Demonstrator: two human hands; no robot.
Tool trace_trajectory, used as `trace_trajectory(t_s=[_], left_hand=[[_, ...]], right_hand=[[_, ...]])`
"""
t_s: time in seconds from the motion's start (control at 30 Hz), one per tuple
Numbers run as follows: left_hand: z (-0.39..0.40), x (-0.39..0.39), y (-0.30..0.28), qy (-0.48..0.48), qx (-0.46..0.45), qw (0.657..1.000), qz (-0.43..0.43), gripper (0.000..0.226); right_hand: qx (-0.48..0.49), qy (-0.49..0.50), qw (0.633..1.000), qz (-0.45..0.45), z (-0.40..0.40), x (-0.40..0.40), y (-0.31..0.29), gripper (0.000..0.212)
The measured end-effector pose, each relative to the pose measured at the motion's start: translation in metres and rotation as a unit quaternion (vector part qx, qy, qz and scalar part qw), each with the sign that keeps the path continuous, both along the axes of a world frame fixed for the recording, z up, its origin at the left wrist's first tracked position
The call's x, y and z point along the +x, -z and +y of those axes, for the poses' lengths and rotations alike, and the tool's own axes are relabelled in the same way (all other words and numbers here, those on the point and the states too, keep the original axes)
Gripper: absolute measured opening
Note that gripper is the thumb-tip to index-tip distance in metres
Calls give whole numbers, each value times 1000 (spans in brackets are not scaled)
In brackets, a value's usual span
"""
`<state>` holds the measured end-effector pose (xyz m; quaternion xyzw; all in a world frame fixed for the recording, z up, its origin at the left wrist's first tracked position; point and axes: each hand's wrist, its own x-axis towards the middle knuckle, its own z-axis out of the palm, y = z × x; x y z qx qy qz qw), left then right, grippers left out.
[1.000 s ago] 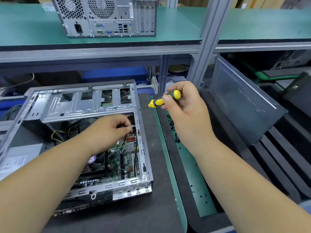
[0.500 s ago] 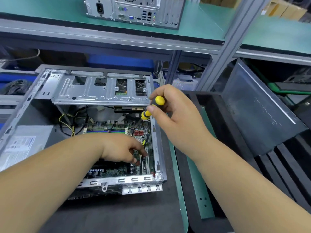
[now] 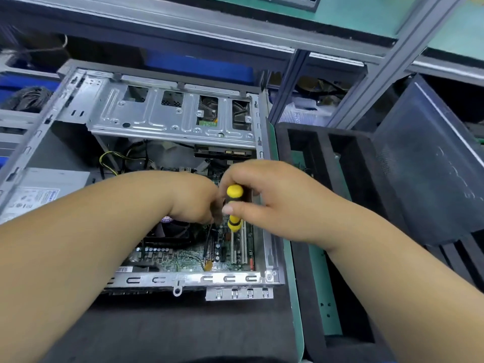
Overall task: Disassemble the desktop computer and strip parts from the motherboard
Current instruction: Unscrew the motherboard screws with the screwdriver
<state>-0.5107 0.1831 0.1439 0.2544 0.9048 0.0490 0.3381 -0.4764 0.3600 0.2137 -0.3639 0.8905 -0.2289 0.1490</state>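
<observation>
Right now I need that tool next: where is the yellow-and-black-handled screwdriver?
In the head view, the yellow-and-black-handled screwdriver stands centre frame, gripped by the right hand, over the green motherboard inside the open grey metal computer case, beside the left hand.

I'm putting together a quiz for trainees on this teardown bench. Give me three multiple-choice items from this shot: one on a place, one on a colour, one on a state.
1. Where is the screwdriver?
A. On the shelf
B. Over the motherboard inside the open case
C. In the black foam tray

2. What colours is its handle?
A. Yellow and black
B. Red and white
C. All blue

3. What is the right hand doing?
A. Lying flat on the bench
B. Hanging empty
C. Gripping the screwdriver

Answers:
1 B, the handle stands above the board between the case walls.
2 A, yellow with black bands.
3 C, fingers and thumb curl round the handle.
</observation>
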Motion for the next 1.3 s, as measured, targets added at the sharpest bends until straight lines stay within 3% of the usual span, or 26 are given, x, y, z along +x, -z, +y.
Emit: trace_trajectory(t_s=[0.1,0.23,0.4,0.5,0.63,1.3], left_hand=[[4,-4,6,3,8,1000,8,23],[4,-5,14,-20,22,999,17,31],[-2,-8,18,-40,53,995,76,10],[-5,-9,19,-45,67,995,63,17],[-5,-10,22,-33,78,995,52,9],[-5,-8,25,-51,100,993,40,13]], right_hand=[[62,-49,996,-35,-4,-4,4,21],[87,-80,991,-64,-5,-6,11,19],[100,-97,987,-85,-6,-9,19,19],[114,-109,982,-100,-10,-8,23,22],[122,-122,979,-110,-14,-9,27,23],[130,-121,978,-108,-14,-5,25,27]])
